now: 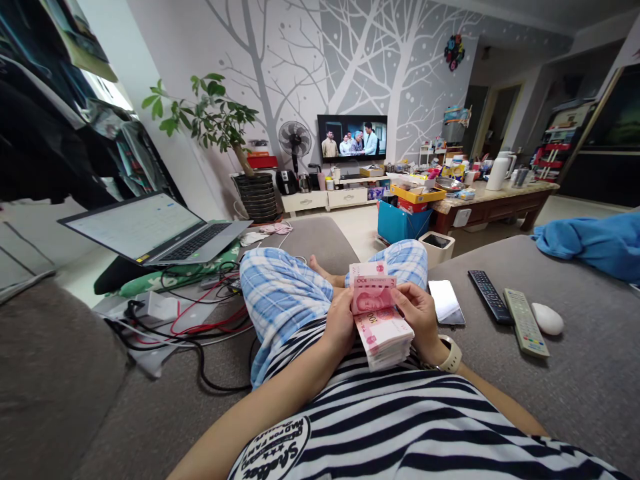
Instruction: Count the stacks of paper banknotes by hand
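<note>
Over my lap, a thick stack of red 100 banknotes fans open between my hands. My left hand is closed on the left side of the stack. At the right, my right hand pinches the edge of an upright banknote between thumb and fingers. The lower part of the stack leans toward my striped shirt, its layered edges showing. Another part of the notes sticks up behind the upright one. My left fingertips are mostly hidden behind the money. A pale watch is on my right wrist.
On the sofa to my right lie a phone, a black remote, a grey remote and a white mouse-like object. At left are a laptop and tangled cables. A cluttered table stands ahead.
</note>
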`<state>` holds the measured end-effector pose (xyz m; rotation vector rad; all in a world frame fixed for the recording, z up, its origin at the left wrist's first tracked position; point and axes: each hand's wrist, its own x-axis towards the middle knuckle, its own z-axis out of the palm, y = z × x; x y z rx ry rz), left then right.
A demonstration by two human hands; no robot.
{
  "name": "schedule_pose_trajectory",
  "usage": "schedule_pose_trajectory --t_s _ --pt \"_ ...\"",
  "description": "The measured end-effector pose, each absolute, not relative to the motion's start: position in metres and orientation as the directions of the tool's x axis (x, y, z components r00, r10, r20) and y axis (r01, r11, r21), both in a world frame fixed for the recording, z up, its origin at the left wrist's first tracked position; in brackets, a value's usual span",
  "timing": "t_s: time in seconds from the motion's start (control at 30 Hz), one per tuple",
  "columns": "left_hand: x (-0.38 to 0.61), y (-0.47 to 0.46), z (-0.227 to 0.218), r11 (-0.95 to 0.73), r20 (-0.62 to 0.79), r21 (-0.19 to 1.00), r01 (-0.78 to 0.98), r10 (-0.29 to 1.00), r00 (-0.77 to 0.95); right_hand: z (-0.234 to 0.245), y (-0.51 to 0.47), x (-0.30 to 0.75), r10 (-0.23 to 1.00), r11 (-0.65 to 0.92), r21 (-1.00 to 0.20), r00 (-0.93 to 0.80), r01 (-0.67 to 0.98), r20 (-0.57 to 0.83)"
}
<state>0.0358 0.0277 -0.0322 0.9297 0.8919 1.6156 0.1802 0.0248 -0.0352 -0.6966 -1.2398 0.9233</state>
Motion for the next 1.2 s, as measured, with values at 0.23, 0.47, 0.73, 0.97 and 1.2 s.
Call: schedule_pose_trajectory --t_s 0.23,0.47,0.73,0.97,1.2 --pt "0.032 0.022 -0.029 -0.262 0.224 0.945 -0.198 0.955 -0.194 -0.034 0.023 0.18 0.88 0.471 -0.853 0.06 -0.224 0.471" --pt "0.028 0.013 -0.013 -0.334 0.334 0.942 0.034 0.922 -0.195 -0.033 0.023 0.181 0.867 0.497 -0.848 0.072 -0.183 0.493" --pt "0.04 0.02 -0.022 -0.185 0.098 0.87 -0.457 0.973 -0.208 -0.03 0.021 0.18 0.862 0.5 -0.826 0.06 -0.261 0.503" --pt "0.04 0.022 -0.023 -0.158 0.09 0.852 -0.498 0.983 -0.158 -0.033 0.025 0.179 0.869 0.495 -0.841 0.094 -0.217 0.487" --pt "0.041 0.021 -0.022 -0.072 0.053 0.841 -0.537 0.997 -0.051 -0.032 0.029 0.178 0.863 0.503 -0.848 0.154 -0.168 0.481"
